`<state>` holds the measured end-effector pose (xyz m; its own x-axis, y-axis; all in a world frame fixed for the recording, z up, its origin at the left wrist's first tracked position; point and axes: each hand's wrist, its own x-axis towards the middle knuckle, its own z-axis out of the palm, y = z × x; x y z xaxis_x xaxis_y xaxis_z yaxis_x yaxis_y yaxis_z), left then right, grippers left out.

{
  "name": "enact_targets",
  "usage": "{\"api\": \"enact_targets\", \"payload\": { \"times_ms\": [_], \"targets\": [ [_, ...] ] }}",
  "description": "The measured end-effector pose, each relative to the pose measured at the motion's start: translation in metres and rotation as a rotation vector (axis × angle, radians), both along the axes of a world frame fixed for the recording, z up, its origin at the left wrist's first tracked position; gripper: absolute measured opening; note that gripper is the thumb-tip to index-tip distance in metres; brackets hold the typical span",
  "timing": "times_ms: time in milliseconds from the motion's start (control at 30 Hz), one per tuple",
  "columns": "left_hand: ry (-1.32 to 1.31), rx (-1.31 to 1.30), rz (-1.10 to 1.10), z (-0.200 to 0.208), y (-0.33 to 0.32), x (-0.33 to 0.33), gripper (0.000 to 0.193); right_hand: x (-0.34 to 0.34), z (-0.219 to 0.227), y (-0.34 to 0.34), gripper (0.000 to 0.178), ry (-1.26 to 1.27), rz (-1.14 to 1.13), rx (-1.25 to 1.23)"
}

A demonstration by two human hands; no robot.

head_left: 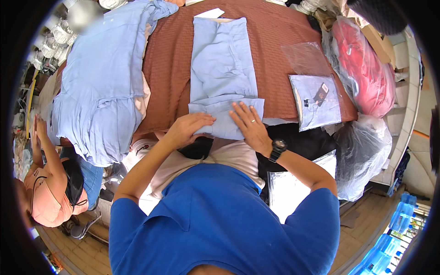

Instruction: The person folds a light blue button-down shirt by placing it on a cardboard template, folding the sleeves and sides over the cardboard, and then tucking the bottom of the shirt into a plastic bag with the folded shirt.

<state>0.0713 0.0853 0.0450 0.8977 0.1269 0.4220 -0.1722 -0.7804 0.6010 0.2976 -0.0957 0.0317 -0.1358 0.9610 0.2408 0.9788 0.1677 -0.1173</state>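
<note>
A light blue garment (pixel 222 59), folded into a long narrow strip, lies lengthwise in front of me, its near end turned over into a wider flap. On the left edge of that flap rests my left hand (pixel 187 128), fingers stretched toward the middle and lying on the cloth. My right hand (pixel 253 130), with a ring and a black wristwatch (pixel 277 149), presses flat on the flap's right side, fingers spread. A white card-like piece (pixel 210 13) shows at the strip's far end.
A brown cloth (pixel 167 68) covers the table. Light blue garments (pixel 103 68) are piled at left. A bagged folded shirt (pixel 316 101) lies at right, beside red goods in clear plastic (pixel 360 64). Another person (pixel 52 183) sits at far left.
</note>
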Motion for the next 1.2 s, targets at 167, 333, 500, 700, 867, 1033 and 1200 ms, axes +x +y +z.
{"api": "enact_targets", "payload": {
  "times_ms": [167, 333, 500, 700, 867, 1033, 1200],
  "targets": [
    [0.27, -0.5, 0.137, 0.037, 0.032, 0.004, 0.027, 0.058, 0.072, 0.015, 0.057, 0.598, 0.122, -0.264],
    [0.126, -1.203, 0.207, 0.054, 0.105, 0.061, 0.05, 0.134, 0.106, 0.106, 0.019, 1.001, -0.077, -0.313],
    [0.215, -1.523, 0.3, 0.023, 0.162, 0.109, 0.058, 0.144, 0.041, 0.162, 0.056, 1.766, -0.334, -0.185],
    [0.176, -1.124, 0.439, 0.001, 0.156, 0.101, 0.045, 0.132, 0.027, 0.157, 0.045, 1.474, -0.464, -0.199],
    [-0.112, -1.041, 0.393, 0.022, 0.169, 0.125, 0.034, 0.146, 0.041, 0.176, 0.034, 1.414, -0.325, 0.097],
    [-0.011, -1.362, 0.462, 0.026, 0.208, 0.159, 0.042, 0.187, 0.031, 0.227, 0.049, 1.427, -0.426, 0.102],
    [0.14, -1.011, 0.911, -0.003, 0.193, 0.162, 0.047, 0.161, 0.004, 0.228, 0.067, 1.31, -0.663, 0.092]
  ]
}}
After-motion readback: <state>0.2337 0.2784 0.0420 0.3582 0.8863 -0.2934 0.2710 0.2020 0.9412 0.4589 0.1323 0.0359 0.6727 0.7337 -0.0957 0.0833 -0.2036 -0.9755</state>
